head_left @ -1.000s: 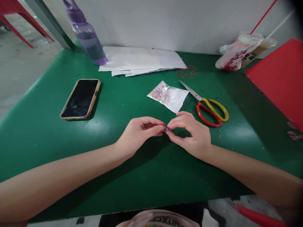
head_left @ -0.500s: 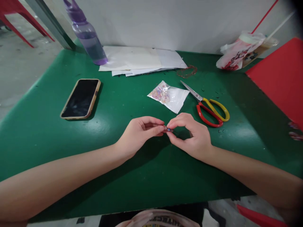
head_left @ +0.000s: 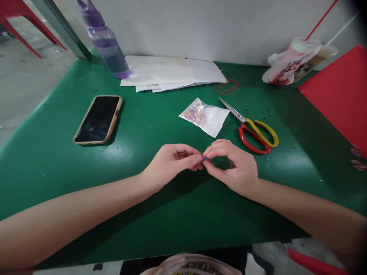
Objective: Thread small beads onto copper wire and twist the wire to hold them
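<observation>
Small blue and reddish beads sit between my fingertips above the green table. My left hand pinches their left end between thumb and fingers. From the other side, the thumb and forefinger of my right hand close on the same beads. A thin strand seems to run from them, too fine to follow. Just beyond my hands lies a clear and white packet with colourful beads in it. Scissors with one red and one yellow handle lie right of the packet, blades pointing away to the left.
A phone lies at the left. Behind are a purple bottle, white papers and a coil of thin wire. Bagged drinks and a red object are at the right.
Both hands have shifted slightly right and down, still pinching the beads. The fingers of my left hand have curled a little more.
</observation>
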`<state>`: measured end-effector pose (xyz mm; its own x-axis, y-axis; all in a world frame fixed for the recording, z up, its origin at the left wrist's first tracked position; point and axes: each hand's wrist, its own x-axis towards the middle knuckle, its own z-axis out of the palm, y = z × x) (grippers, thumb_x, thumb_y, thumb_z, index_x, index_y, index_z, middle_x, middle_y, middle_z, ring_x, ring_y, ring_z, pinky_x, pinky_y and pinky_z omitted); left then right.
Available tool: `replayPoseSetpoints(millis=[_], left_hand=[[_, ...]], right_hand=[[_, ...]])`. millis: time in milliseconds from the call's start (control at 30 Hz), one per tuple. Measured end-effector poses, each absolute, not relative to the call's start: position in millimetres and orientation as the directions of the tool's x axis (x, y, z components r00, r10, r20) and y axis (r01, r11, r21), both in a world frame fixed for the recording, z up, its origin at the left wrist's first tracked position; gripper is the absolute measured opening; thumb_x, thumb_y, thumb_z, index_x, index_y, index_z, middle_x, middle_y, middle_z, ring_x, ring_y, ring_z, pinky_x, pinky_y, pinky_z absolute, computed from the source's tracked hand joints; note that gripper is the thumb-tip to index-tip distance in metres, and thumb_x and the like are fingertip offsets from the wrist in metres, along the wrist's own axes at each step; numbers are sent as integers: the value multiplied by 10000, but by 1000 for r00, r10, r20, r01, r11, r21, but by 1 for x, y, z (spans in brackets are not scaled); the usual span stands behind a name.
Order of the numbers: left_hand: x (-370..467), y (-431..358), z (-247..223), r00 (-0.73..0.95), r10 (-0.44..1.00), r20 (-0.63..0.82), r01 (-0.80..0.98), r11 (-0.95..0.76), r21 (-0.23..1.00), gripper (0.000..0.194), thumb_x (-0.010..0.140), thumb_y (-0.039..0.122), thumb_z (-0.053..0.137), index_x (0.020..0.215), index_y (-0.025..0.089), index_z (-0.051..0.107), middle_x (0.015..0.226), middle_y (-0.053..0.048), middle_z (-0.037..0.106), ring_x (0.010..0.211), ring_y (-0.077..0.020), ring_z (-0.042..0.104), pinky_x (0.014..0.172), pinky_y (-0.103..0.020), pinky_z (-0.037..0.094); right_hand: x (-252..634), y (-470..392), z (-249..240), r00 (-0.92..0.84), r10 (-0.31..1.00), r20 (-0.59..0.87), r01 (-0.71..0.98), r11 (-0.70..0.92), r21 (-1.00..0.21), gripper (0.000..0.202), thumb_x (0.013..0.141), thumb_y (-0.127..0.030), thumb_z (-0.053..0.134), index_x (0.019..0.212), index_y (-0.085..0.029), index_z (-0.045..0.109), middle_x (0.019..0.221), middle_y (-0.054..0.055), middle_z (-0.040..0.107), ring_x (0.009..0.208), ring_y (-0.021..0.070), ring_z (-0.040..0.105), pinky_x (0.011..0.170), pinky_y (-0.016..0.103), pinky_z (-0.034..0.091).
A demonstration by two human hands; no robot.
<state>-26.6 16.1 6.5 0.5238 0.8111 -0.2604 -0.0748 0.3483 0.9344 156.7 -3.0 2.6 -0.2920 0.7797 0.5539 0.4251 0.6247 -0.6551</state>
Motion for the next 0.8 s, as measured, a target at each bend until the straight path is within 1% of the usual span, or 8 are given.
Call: replayPoseSetpoints(millis=[100,200,367,533,667,733,800], left_hand=[[-26,17,9,541,799,-261,-40,335,941,161,780,281,633,817,128,666,675,-5,656,644,-85,604,644,-186,488],[-26,18,9,560,786,-263,-38,341,939,162,784,288,627,796,129,660,628,6,640,602,-72,578,613,-176,472],[-26,19,8,582,768,-269,-75,380,922,157,785,287,627,785,131,645,613,5,638,597,-80,582,605,-187,467],[-26,18,9,606,737,-298,-99,441,892,160,787,295,622,780,136,632,645,-11,651,625,-106,616,634,-223,485],[-26,18,9,642,712,-284,-109,452,886,152,783,280,626,813,132,628,679,-19,656,648,-118,633,656,-242,503],[-27,18,8,644,722,-252,-133,430,893,153,766,243,646,874,140,616,729,-18,660,674,-124,642,676,-256,512],[-27,18,7,628,746,-220,-141,388,911,202,740,191,667,926,150,599,793,-16,659,701,-124,646,701,-264,514]], right_hand=[[157,-3,2,-294,764,575,407,644,-648,198,710,-75,628,836,-217,569,797,-10,644,765,136,605,805,359,499],[158,-3,1,-301,756,582,383,655,-652,233,702,-65,633,863,-220,569,812,-1,642,771,145,608,781,358,510],[159,-3,2,-319,722,614,386,691,-611,242,716,-55,618,887,-221,576,778,-21,647,721,123,610,875,398,483],[159,-3,4,-340,712,614,382,701,-602,223,727,-74,613,895,-217,578,790,-4,656,753,136,618,819,371,517],[160,-5,3,-281,768,575,394,639,-661,194,733,-124,618,895,-223,576,802,-6,649,788,146,627,829,357,523],[160,-6,3,-237,811,535,400,583,-707,194,726,-136,629,893,-222,578,814,-3,646,830,157,629,838,352,524],[160,-6,4,-225,833,505,389,552,-738,202,718,-130,640,889,-221,581,811,-6,646,844,159,628,871,366,514]])
